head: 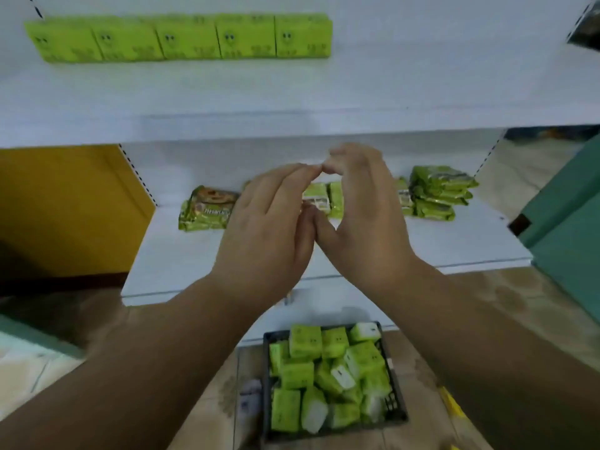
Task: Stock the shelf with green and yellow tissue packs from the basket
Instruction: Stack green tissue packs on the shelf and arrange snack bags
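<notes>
A black basket [394, 414] sits on the floor at the lower centre of the frame, below the shelf unit, and contains a loose pile of green and yellow tissue packs [305, 345], some upright and some tilted, several showing white ends. On the upper shelf [292, 92], in the upper left of the frame, a row of five shelved tissue packs [185, 39] stands edge to edge, faces forward. The lower shelf [175, 254], at mid-frame, carries green wrapped packets: one single packet [206, 209] lies left of the hands, a stack of packets [438, 196] lies to the right, and further packets are partly hidden behind the hands. Both hands are raised in front of the lower shelf at the centre of the frame. The left hand [269, 232] and the right hand [363, 216] meet at the fingertips and at the thumbs, fingers gently arched. Neither hand is seen grasping a pack; both appear released, though motion blur softens the fingertips.
</notes>
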`<state>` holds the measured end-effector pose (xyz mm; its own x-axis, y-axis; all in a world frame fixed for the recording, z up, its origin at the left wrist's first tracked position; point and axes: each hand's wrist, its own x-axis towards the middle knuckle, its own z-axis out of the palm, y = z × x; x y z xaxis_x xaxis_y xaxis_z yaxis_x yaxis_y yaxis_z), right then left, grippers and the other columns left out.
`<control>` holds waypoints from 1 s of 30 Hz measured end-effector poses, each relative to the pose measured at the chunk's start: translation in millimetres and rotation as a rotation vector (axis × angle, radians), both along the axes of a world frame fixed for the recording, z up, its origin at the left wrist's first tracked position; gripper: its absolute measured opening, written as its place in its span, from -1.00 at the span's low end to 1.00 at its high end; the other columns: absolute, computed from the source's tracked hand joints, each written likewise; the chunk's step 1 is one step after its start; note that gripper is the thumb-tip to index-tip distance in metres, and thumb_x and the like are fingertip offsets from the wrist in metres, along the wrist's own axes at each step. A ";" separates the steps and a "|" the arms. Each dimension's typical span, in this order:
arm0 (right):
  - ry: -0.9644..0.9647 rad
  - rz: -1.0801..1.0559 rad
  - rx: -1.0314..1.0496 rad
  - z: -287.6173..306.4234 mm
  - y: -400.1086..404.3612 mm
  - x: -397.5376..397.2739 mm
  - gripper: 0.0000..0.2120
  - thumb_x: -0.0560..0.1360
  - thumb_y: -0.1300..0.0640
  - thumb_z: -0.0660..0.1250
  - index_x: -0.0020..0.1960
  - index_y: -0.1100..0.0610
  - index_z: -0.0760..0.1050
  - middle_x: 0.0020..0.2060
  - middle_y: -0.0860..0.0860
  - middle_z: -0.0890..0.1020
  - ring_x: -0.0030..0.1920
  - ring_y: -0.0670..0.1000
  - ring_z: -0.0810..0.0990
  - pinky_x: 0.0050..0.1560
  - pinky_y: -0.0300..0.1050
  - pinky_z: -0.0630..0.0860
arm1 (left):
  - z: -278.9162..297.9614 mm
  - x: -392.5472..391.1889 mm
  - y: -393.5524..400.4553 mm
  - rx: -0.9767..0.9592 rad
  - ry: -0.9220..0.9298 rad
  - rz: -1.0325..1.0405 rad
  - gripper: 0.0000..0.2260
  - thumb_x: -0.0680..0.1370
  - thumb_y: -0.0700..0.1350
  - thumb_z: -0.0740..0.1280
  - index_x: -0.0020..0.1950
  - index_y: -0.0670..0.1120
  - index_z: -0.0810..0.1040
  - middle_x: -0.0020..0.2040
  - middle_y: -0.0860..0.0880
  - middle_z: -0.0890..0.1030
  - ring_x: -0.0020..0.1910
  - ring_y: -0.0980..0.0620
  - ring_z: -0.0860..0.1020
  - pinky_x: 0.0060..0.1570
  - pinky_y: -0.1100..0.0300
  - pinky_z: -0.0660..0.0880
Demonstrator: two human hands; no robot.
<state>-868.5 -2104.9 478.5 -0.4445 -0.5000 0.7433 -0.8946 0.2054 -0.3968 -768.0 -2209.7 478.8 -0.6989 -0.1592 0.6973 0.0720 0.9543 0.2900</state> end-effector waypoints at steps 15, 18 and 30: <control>-0.595 -0.119 0.360 -350.1 68.2 54.4 -0.58 0.31 0.27 0.49 0.12 0.31 0.48 0.05 0.22 0.50 0.08 0.18 0.47 0.10 0.04 0.42 | -332.7 28.8 56.0 0.394 -0.639 -0.066 -0.60 0.49 -0.28 0.32 0.34 -0.22 0.49 0.24 -0.19 0.56 0.23 -0.15 0.47 0.27 0.05 0.34; -0.720 -0.162 0.427 -424.4 70.3 66.0 -0.59 0.33 0.27 0.44 0.15 0.31 0.48 0.08 0.22 0.50 0.09 0.20 0.49 0.07 0.11 0.45 | -411.2 36.2 58.4 0.461 -0.754 -0.066 -0.59 0.52 -0.27 0.30 0.38 -0.16 0.47 0.28 -0.15 0.54 0.28 -0.14 0.47 0.28 0.06 0.36; -1.008 -0.195 0.619 -636.0 39.0 77.8 -0.52 0.41 0.18 0.45 0.28 0.24 0.42 0.18 0.17 0.47 0.19 0.18 0.49 0.15 0.07 0.45 | -625.9 45.6 26.2 0.615 -0.972 0.002 -0.58 0.56 -0.14 0.27 0.44 -0.07 0.41 0.32 -0.09 0.48 0.28 -0.10 0.46 0.25 0.01 0.42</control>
